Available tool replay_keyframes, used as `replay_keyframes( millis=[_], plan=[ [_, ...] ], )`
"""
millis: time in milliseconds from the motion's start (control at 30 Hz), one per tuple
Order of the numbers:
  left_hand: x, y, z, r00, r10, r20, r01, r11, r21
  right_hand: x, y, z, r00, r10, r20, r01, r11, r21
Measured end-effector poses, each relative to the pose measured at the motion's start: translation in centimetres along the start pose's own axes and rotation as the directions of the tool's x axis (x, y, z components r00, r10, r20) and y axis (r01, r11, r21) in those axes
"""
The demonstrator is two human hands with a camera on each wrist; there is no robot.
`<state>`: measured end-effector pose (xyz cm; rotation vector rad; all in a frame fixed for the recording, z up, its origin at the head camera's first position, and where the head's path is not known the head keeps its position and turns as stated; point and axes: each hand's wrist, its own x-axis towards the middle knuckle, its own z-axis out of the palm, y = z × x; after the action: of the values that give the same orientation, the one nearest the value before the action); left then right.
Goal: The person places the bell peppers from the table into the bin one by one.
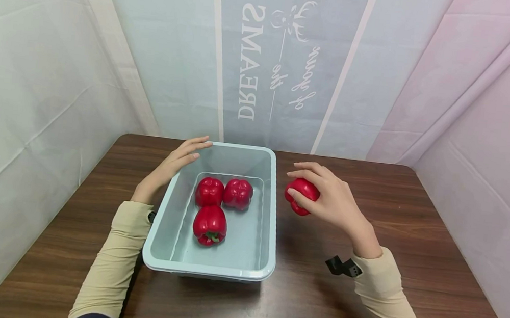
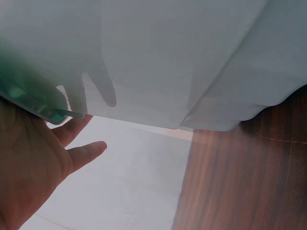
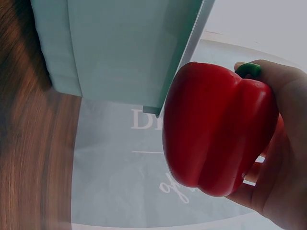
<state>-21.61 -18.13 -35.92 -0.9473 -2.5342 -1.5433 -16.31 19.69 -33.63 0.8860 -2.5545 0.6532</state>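
My right hand (image 1: 332, 196) grips a red bell pepper (image 1: 303, 195) just off the right side of a pale blue plastic bin (image 1: 244, 272). In the right wrist view that bell pepper (image 3: 216, 129) shows its green stem near the thumb, and the bin wall (image 3: 124, 52) stands beside it. Fingers extended, my left hand (image 1: 171, 165) lies along the bin's far left rim. The left wrist view shows this hand (image 2: 38, 158) against the bin's outer wall (image 2: 144, 62). Inside the bin sit three more red bell peppers, one (image 1: 209, 225) nearer, two (image 1: 209, 192) behind.
Dark wooden table (image 1: 332, 310) lies under the bin. Behind it hangs a light blue cloth (image 1: 290, 80) with mirrored lettering, and pale cloth walls (image 1: 25, 106) close in the sides. A black strap (image 1: 343, 266) hangs at the right wrist.
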Motion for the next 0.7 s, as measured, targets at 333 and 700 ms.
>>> replay_keyframes(
  millis=[333, 700],
  plan=[
    [0.3, 0.1, 0.0, 1.0, -0.019, -0.003, 0.019, 1.0, -0.013, 0.5, 0.1, -0.2, 1.0, -0.005, -0.007, 0.005, 1.0, 0.005],
    [0.8, 0.1, -0.4, 1.0, -0.03, 0.001, 0.03, 0.999, -0.032, 1.6, 0.1, -0.4, 1.0, -0.009, -0.007, 0.009, 1.0, -0.001]
  ],
)
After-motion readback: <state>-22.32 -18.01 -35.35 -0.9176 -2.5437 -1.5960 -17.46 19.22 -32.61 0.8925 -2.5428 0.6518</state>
